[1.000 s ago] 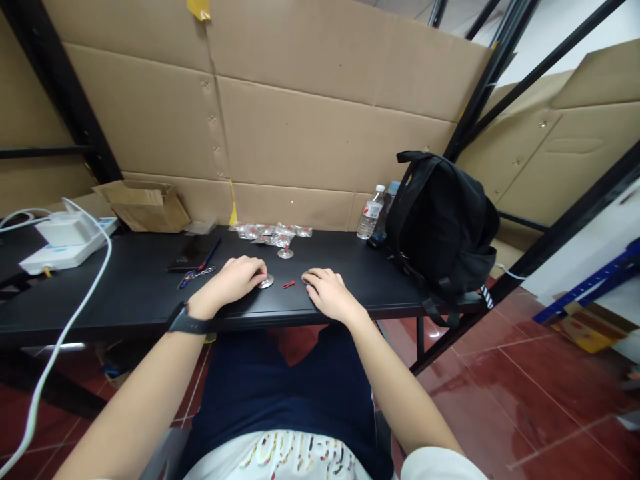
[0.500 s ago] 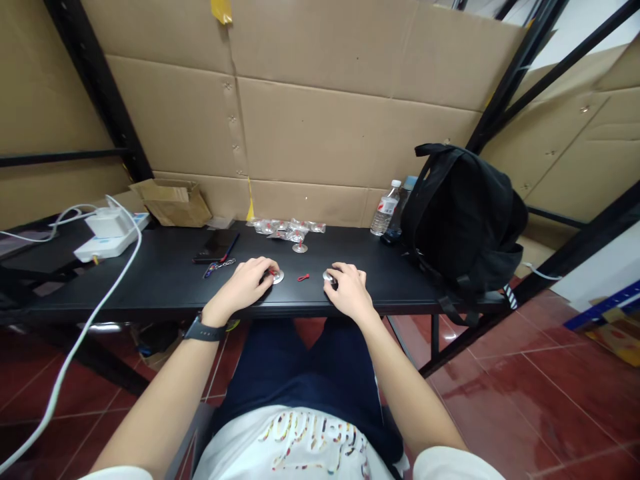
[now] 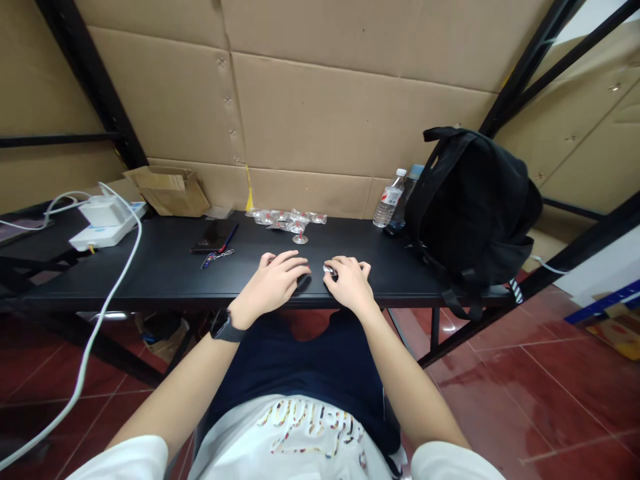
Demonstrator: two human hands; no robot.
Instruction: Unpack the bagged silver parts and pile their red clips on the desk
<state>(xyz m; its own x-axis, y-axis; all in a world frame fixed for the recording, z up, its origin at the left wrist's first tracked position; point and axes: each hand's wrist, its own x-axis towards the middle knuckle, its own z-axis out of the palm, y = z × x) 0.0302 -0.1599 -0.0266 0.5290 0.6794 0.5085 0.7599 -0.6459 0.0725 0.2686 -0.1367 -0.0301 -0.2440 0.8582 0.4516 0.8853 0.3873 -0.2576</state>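
Note:
My left hand (image 3: 279, 279) is over the desk near its front edge, palm down, fingers stretched out to the right. It covers the spot where the small red piece and one round clear disc lay; only a hint of red shows by the fingers. My right hand (image 3: 350, 283) has its thumb and fingers curled round a small shiny disc that looks like a suction cup (image 3: 328, 270), partly hidden by the fingers. Farther back stands a clear suction cup with a red stem (image 3: 300, 239), touched by neither hand.
Several small clear packets (image 3: 280, 219) lie behind the suction cup. To the left are a phone (image 3: 214, 237), a keyring (image 3: 218, 257), an open cardboard box (image 3: 173, 192) and a white power strip (image 3: 107, 230). Water bottles (image 3: 387, 203) and a black backpack (image 3: 470, 213) stand right.
My left hand has left its clear disc and moved right, over the small red piece. My right hand stays at its disc. The view has tilted slightly downward.

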